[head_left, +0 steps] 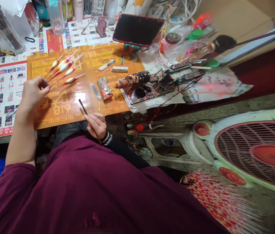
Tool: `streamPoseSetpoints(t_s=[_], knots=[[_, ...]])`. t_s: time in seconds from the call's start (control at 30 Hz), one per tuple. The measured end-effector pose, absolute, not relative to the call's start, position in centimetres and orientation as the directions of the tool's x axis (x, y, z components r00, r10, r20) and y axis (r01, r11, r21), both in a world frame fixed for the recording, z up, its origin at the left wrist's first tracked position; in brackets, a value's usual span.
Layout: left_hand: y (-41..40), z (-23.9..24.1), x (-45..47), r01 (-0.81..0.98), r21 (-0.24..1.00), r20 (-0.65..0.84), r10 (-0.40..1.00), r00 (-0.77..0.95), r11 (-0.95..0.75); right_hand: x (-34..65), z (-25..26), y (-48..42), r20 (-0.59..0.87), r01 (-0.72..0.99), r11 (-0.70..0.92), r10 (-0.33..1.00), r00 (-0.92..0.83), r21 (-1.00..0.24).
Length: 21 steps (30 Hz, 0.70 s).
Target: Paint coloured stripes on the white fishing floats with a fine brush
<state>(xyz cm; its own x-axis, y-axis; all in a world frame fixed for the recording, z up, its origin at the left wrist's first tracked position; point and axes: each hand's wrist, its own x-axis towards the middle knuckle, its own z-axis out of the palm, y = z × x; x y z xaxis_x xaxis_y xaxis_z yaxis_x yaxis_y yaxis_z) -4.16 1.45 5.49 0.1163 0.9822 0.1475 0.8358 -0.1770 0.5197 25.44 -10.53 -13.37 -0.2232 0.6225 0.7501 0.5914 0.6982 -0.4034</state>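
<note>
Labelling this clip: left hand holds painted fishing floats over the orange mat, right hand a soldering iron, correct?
No: in the head view, the right hand holds a thin black stick, not a soldering iron; the left hand holds painted fishing floats over the orange mat.

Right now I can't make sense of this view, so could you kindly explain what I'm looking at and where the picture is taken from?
There is no machine here. This is a single picture from a camera worn on a person's head, looking down past their maroon top at their own bare hands. The left hand holds a fan of slender fishing floats, painted red, white and yellow. The right hand pinches a thin black stick. Beneath them lies an orange sheet on printed paper flyers. Further off are a propped-up phone and a paint-spattered cylinder among wires. A fan stands at the lower right.
</note>
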Motion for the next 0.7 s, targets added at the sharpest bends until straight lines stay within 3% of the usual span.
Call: streamPoseSetpoints(t_s=[0.13,0.27,0.43,0.7], knots=[[-0.2,6.9,-2.5,0.764,0.601,0.170,0.972,0.162,-0.232,25.4,-13.2,-10.4,0.788,0.608,0.711,0.576,-0.216,-0.353],[-1.3,8.1,-1.1,0.756,0.596,0.124,0.961,0.248,-0.272,25.3,-13.0,-10.2,0.842,0.574,0.752,0.506,-0.188,-0.324],[-1.5,8.2,-0.8,0.749,0.605,0.073,0.955,0.288,-0.272,25.5,-13.5,-10.0,0.766,0.572,0.720,0.600,-0.229,-0.393],[-1.5,8.1,-0.4,0.773,0.577,0.023,0.952,0.306,-0.262,25.4,-13.4,-9.8,0.819,0.532,0.760,0.540,-0.196,-0.373]])
